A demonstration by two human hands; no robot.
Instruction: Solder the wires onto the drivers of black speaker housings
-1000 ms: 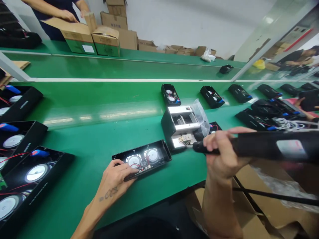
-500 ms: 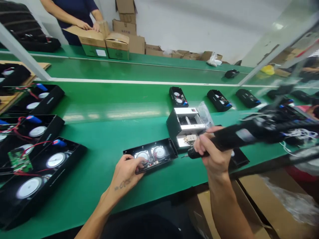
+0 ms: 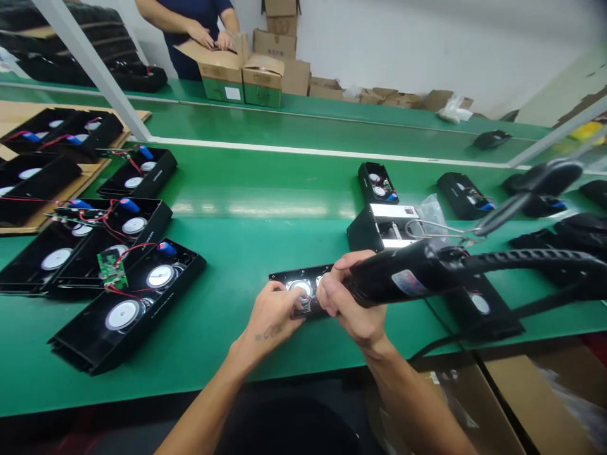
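Observation:
A black speaker housing (image 3: 281,277) with round white-backed speakers lies on the green bench in front of me. My left hand (image 3: 275,309) grips its near left side, with the thumb reaching inside. In my right hand (image 3: 355,306) is a black electric screwdriver (image 3: 403,275), held nearly level over the housing's right part. Its tip is hidden behind my right hand and the housing. Just behind stands a black-and-white box-shaped device (image 3: 367,227), partly covered by the screwdriver.
Several open speaker housings (image 3: 161,297) with blue cells and red wires fill the left. More housings (image 3: 377,183) line the bench behind. A metal hanger (image 3: 512,202) and black cable (image 3: 531,260) stretch right. Across the bench a person's hands (image 3: 213,38) work at a carton (image 3: 220,82).
My right hand has brought the screwdriver left, from beside the housing to over it. My left hand keeps its hold. The camera view has turned a little to the left.

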